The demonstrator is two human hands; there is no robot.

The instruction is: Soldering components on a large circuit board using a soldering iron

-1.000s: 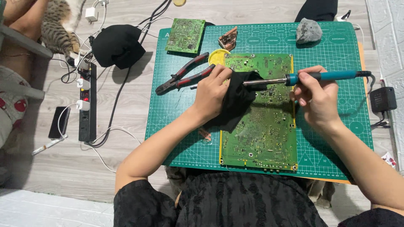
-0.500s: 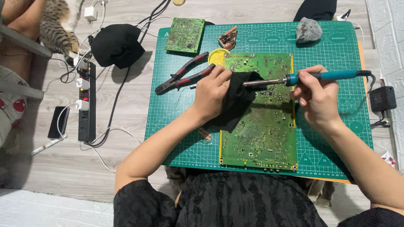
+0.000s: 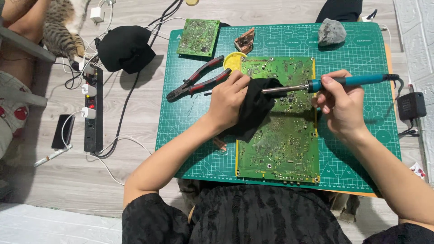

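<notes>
No pkgs or signs in view; only markings are white grid lines and printed circles on the green cutting mat [image 3: 361,58], too small to make out. Large green circuit board [image 3: 280,135] lies flat on mat centre, yellow edge strips, dense w/ small components, its near edge close to mat's front edge. Left hand [image 3: 228,101] fingers closed, pinching a black cloth [image 3: 253,110] that drapes over board's left edge. Right hand [image 3: 339,101] fingers wrapped round a teal-handled soldering iron [image 3: 343,82], held approx level, metal tip at the cloth fold; whether touching, can't tell. Red-black pliers [image 3: 196,83] just left of left hand, yellow round tin [image 3: 234,59] behind. Smaller green board [image 3: 198,37] at mat's far-left corner, grey rock [image 3: 331,31] far right. Open mat room right of board and at front left. Off mat, left: power strip [image 3: 92,113], black cap [image 3: 125,49].
</notes>
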